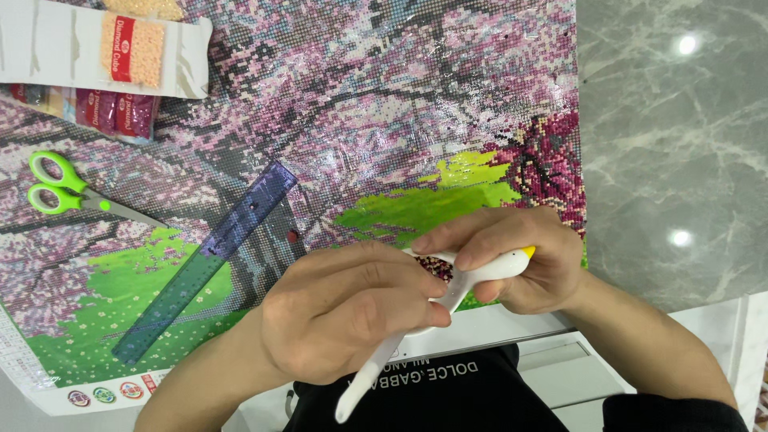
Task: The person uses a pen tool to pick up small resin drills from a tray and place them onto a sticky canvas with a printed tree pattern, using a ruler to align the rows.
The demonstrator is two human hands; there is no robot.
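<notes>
Bead tray (436, 266), beside the canvas (360, 120) I saw mostly covered, sat in my right hand (512, 260); left fingers (392, 296) pinched the white pen (376, 372).

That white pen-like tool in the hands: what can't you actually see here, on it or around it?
Head view only:
- White tool: its middle is covered by the left hand and right hand.
- Small dark beads: mostly behind fingers; what holds them is hidden.
- Bead packets: cut off by the top-left edge.
- Canvas: its lower edge sits behind both hands.
- Scissors blades: tips blend into the canvas.
</notes>
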